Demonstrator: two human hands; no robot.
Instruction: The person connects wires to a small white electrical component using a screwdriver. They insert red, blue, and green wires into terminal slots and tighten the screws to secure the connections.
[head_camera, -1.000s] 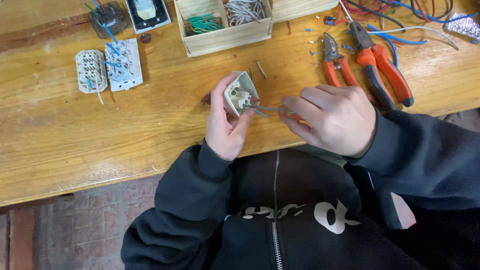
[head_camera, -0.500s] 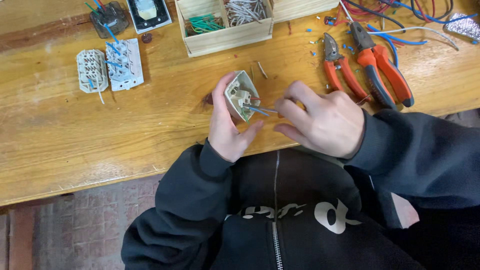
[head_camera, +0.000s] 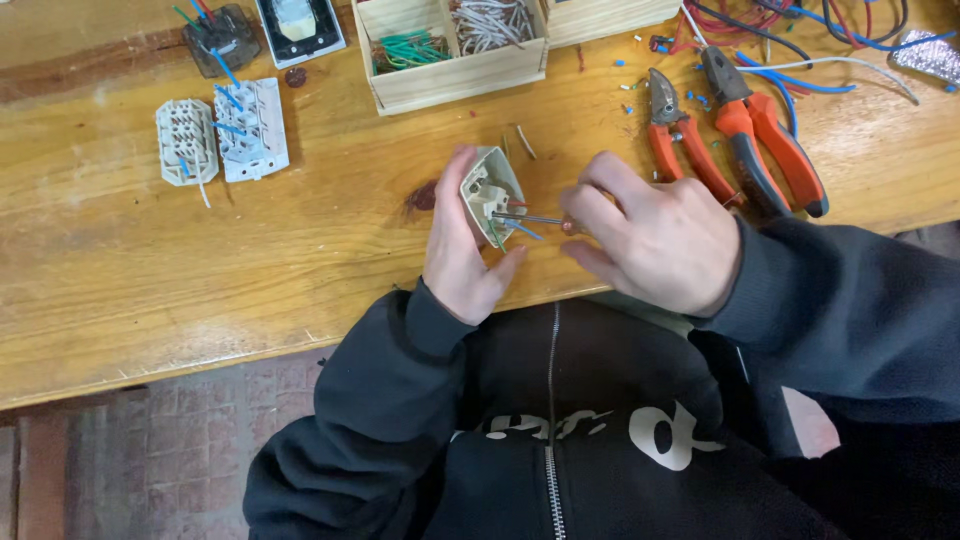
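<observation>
My left hand (head_camera: 462, 250) grips a cream electrical socket module (head_camera: 490, 192), tilted on edge over the wooden table (head_camera: 200, 250), its back facing right. Short blue, red and green wires stick out of its back. My right hand (head_camera: 655, 240) holds a thin screwdriver (head_camera: 532, 218) whose metal shaft points left, tip in the module's back. Both hands are near the table's front edge, close to my black zip jacket.
Two cream socket modules (head_camera: 222, 135) with blue wires lie at back left, next to a dark module (head_camera: 222, 38) and a switch plate (head_camera: 300, 25). A wooden box (head_camera: 450, 55) holds green and grey wire pieces. Two orange-handled pliers (head_camera: 735, 135) and loose wires lie at right.
My right hand has shifted slightly and its fingers have turned on the screwdriver. The module stays in my left hand at about the same spot.
</observation>
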